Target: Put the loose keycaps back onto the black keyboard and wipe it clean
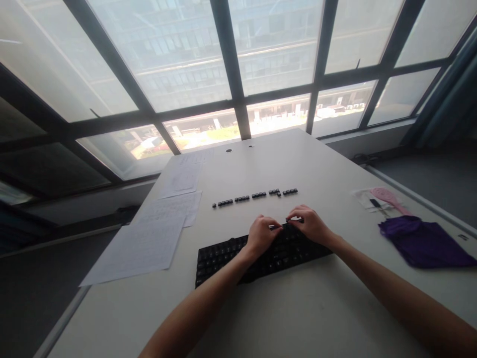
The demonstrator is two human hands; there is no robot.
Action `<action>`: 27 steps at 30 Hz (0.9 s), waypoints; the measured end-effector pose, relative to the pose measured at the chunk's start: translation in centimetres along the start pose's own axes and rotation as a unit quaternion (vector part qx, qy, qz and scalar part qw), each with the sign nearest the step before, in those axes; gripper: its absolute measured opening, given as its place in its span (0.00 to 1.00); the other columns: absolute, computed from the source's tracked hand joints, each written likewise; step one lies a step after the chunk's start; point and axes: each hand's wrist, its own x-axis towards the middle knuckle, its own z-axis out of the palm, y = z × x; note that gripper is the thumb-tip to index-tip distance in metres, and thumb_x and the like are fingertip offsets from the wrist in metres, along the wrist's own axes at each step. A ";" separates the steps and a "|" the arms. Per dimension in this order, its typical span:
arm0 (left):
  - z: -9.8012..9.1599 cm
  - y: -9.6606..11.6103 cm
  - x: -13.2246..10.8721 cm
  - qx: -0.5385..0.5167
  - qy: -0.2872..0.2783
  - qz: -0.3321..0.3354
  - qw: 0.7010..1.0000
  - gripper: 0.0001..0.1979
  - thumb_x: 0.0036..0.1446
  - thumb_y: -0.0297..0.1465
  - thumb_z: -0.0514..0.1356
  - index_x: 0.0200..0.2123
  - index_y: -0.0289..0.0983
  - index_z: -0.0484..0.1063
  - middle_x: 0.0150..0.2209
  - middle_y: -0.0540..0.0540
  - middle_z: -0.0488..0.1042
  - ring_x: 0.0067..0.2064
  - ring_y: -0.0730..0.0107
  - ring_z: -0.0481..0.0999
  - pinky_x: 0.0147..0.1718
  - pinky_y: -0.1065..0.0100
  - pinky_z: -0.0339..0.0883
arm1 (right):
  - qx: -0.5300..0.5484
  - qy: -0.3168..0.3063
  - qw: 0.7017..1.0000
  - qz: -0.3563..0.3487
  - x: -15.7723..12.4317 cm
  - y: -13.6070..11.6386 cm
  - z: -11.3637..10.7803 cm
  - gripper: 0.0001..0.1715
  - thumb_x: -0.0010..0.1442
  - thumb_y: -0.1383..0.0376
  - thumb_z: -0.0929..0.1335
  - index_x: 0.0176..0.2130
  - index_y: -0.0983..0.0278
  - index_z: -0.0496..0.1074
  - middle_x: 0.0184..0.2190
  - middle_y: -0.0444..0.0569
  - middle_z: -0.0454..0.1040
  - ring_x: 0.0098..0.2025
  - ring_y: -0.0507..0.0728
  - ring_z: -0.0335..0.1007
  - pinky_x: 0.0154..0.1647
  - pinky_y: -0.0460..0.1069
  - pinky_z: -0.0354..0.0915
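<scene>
A black keyboard (223, 253) lies at a slight slant on the white table, partly covered by my hands and forearms. My left hand (261, 234) is over its upper middle, thumb and fingers pinched together close to the keys; whatever is between them is hidden. Just to the right, my right hand (310, 224) is closed in a pinch at the keyboard's back edge. A small black keycap (288, 219) shows at its fingertips, though blurred. Beyond the keyboard, several loose black keycaps (242, 198) are lined up in short groups on the table.
Written paper sheets (149, 248) lie along the table's left side. On the right are a purple cloth bag (425, 241), a pink item (385, 195) and a small clear packet (363, 200). Large windows (276, 44) stand behind the white table (290, 318).
</scene>
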 end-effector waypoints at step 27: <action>1.3 1.3 -2.3 0.009 0.028 0.052 0.998 0.05 0.61 0.28 0.67 0.34 0.42 0.83 0.38 0.48 0.83 0.41 0.62 0.75 0.44 0.61 0.69 | -0.027 -0.040 0.997 -0.068 -2.8 -0.7 0.4 0.12 0.67 0.72 0.67 0.35 0.59 0.79 0.37 0.49 0.80 0.42 0.59 0.71 0.45 0.54 0.70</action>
